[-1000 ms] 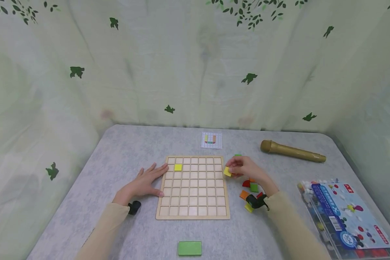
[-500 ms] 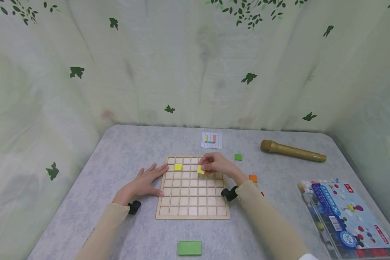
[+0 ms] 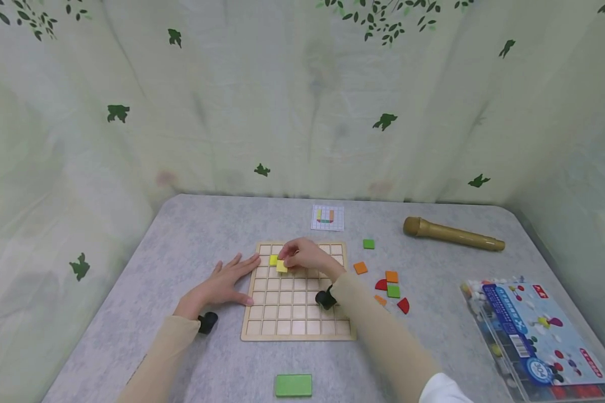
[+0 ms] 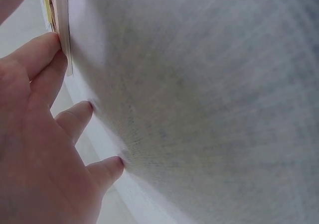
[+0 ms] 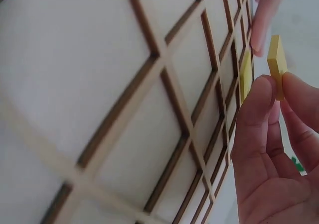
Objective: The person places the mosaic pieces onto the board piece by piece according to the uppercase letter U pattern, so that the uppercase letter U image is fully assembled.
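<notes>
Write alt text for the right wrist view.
A right hand pinches a yellow tile above a wooden grid board. Another yellow tile lies in one of the board's cells, near the left hand at the far edge.

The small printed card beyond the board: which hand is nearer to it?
Right. The right hand is over the far part of the board, below the card in the head view, pinching a yellow tile; the left hand rests at the board's left edge, farther off.

Leaf-printed curtains [image 3: 302, 106] around the table [image 3: 196, 235] suggest a booth.
</notes>
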Available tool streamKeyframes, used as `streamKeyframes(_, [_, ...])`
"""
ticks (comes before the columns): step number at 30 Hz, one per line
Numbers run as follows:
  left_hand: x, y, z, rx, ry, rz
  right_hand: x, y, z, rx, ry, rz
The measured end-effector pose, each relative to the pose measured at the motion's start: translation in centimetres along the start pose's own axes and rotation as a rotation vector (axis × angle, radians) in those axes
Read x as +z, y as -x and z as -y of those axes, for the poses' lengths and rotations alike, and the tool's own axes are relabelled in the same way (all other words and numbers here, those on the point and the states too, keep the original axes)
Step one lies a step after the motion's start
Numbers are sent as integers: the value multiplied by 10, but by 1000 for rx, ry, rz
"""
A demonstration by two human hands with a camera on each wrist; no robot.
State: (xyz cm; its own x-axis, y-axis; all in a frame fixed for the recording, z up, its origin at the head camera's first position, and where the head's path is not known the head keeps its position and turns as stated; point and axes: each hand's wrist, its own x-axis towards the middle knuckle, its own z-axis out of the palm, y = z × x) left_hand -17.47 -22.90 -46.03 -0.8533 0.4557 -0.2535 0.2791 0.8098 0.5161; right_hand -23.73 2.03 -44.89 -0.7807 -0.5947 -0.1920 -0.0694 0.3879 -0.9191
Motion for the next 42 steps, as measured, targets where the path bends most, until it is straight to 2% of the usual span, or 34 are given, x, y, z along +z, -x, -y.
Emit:
streamKeyframes(8, [0, 0, 0, 19, 6, -10, 18, -9, 1, 16, 28, -33])
streamKeyframes(17, [1, 0, 1, 23, -3, -9, 24, -9, 8, 4, 199, -59])
streamKeyframes(29, [2, 1, 1, 20, -8, -14, 28, -8, 11, -14, 327, -94])
streamKeyframes(32, [1, 1, 1, 26, -6, -19, 27, -8, 10, -19, 313, -96])
streamKeyframes(36, [0, 1, 1, 28, -5, -18, 23, -5, 5, -38, 234, -88])
streamKeyframes(42, [1, 1, 0, 23, -5, -11, 4, 11, -2, -73, 95, -51])
